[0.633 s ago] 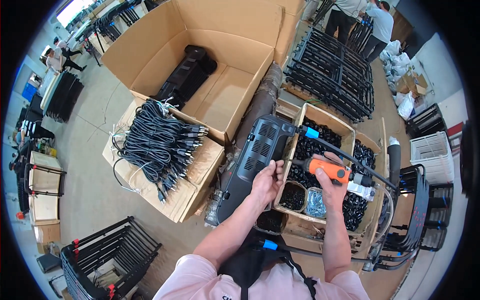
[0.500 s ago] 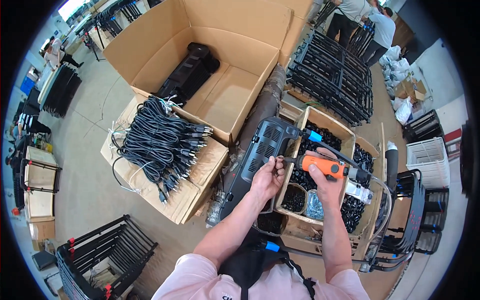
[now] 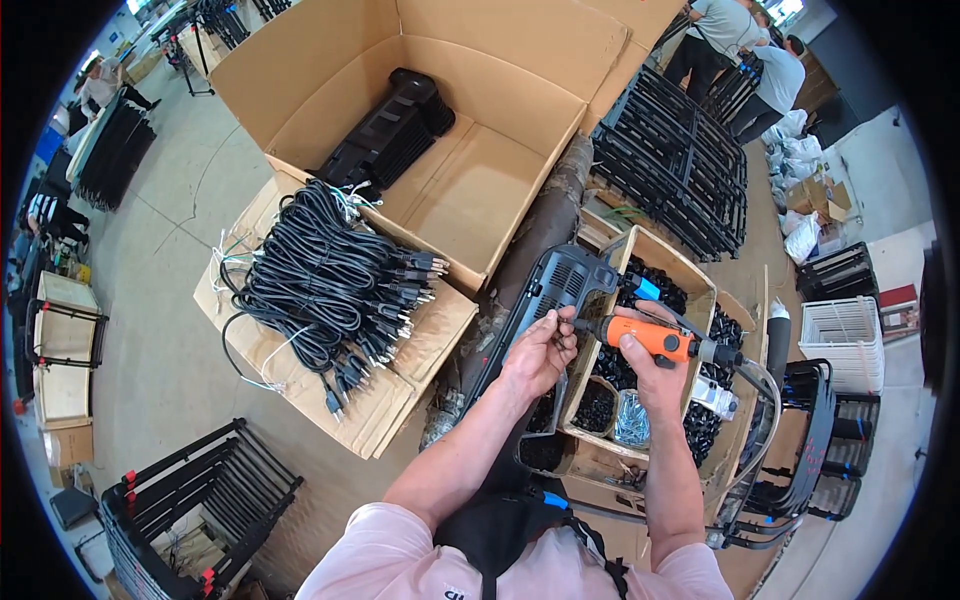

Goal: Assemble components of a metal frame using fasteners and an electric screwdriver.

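Observation:
My right hand (image 3: 657,380) grips an orange air screwdriver (image 3: 640,336), with its hose running off to the right. The tool's dark nose points left, toward the pinched fingertips of my left hand (image 3: 540,358). Whatever those fingertips hold is too small to make out. Just beyond my left hand lies a long black plastic housing (image 3: 562,284) with vent slots, tilted so that its side shows. It rests by a dark wrapped beam (image 3: 535,225), its lower end partly hidden by my left forearm.
A wooden parts box (image 3: 707,292) holds black parts and silver screws (image 3: 632,418). An open carton (image 3: 480,215) contains black housings (image 3: 385,140). Bundled black cables (image 3: 325,270) lie on flattened cardboard (image 3: 400,420). Black metal frames (image 3: 200,500) stand lower left; people (image 3: 775,75) work at the back right.
The black housing has tipped, so less of its broad vented face shows. Both hands keep their hold, the screwdriver nose still near my left fingertips. The whole view has shifted slightly.

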`<state>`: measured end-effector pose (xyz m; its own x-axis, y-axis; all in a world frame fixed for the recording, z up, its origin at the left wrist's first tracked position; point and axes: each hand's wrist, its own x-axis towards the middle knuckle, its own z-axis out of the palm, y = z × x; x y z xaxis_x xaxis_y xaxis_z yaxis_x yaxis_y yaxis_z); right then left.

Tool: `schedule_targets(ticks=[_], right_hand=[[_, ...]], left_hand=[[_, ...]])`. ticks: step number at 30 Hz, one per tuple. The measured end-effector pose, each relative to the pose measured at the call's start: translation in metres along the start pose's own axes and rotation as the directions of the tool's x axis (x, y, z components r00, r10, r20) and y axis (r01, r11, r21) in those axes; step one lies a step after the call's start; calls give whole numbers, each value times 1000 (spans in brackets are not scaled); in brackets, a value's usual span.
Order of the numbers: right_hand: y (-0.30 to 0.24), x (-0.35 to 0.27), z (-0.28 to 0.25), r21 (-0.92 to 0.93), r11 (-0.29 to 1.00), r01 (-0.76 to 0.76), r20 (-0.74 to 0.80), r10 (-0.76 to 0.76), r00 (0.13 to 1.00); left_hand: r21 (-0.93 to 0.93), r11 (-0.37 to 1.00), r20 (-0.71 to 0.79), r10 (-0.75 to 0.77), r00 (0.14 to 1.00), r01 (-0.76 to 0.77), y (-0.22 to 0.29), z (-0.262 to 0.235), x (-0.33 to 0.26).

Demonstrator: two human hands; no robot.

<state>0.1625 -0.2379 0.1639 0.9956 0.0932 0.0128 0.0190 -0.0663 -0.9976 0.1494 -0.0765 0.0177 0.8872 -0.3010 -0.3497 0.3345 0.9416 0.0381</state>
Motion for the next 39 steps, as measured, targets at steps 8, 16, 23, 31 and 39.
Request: schedule_targets(ticks=[8, 16, 23, 31, 39], right_hand=[[20, 40, 26, -60, 997, 46, -15, -47, 999], [42, 74, 44, -101, 994, 44, 59, -39, 998], [39, 79, 51, -159, 987, 33, 84, -20, 996], [22, 104, 69, -297, 950, 94, 198, -35, 980], [39, 106, 66, -240, 962, 133, 237, -75, 969]], left_hand=[[73, 997, -219, 1, 976, 15, -6, 27, -2], [337, 934, -200, -49, 979, 116, -13, 11, -26], [472, 879, -156, 7, 988, 68, -11, 9, -40], [557, 831, -161, 113, 981, -4, -6, 1, -47], [430, 898, -225, 204, 953, -91, 3, 1, -53]])
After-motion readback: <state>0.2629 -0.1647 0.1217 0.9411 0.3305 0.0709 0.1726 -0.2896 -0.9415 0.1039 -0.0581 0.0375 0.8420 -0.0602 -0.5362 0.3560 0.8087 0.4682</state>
